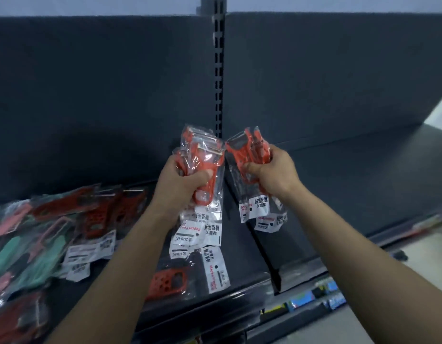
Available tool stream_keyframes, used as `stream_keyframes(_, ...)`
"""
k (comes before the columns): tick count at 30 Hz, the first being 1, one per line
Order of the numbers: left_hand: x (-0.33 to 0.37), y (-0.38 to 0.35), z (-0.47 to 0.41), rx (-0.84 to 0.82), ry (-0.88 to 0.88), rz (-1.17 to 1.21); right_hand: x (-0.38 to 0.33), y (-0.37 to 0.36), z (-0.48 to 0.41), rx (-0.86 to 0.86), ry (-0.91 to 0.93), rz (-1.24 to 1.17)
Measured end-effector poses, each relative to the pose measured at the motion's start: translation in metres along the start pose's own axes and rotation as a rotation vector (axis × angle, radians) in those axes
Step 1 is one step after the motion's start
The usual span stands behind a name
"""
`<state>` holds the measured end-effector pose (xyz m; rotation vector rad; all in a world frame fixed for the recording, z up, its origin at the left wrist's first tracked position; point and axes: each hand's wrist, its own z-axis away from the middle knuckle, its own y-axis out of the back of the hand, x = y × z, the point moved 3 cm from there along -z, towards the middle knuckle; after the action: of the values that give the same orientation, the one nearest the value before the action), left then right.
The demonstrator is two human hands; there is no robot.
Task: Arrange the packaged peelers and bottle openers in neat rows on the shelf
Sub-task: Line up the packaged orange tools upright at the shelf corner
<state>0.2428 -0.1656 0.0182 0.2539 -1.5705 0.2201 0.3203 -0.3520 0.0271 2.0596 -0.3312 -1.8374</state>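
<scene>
Head view, both arms reach to a dark shelf (pixel 339 184).

Left grip (pixel 182 184): fingers and thumb curled round a bunch of red packaged peelers (pixel 202 155), held above the shelf with the blades up. White label cards hang below the hand, print upside down.

Right grip (pixel 272 172): curled round a second bunch of red peelers (pixel 247 150), same orientation, labels hanging down. The two bunches sit side by side, tops nearly touching, in front of the slotted upright (pixel 218 70) between the dark back panels (pixel 91 95).

On the shelf, left side: a loose heap of red packs (pixel 96 209), overlapping and tilted, not in rows. Farther left are green and pink packs (pixel 21 244), blurred; can't tell the exact item type. One red pack (pixel 170 281) lies flat near the front edge, under the left forearm. The right half of the shelf shows bare dark surface.

Lower right: a lower shelf edge with small colourful goods (pixel 314 296), too blurred to name.
</scene>
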Motion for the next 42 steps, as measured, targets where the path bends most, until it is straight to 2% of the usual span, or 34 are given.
stream_keyframes(9,-0.001,-0.122,-0.021,-0.149,-0.019,-0.024,0.054,0.113,-0.006,0.155,-0.043,0.008)
stream_keyframes(18,0.004,-0.293,-0.021,-0.138,0.009,0.031,0.131,0.257,-0.045,0.129,-0.038,0.026)
stream_keyframes(22,0.002,-0.342,-0.021,-0.091,0.037,0.035,0.156,0.302,-0.065,0.09,-0.045,0.01)
stream_keyframes(27,-0.001,-0.356,-0.036,-0.003,0.047,0.039,0.168,0.311,-0.092,0.02,-0.025,0.009)
stream_keyframes(35,-0.016,-0.336,-0.067,0.099,0.036,0.129,0.168,0.281,-0.135,-0.082,0.037,0.029)
stream_keyframes(42,-0.029,-0.33,-0.089,0.089,0.099,0.158,0.168,0.265,-0.161,-0.132,0.066,0.027)
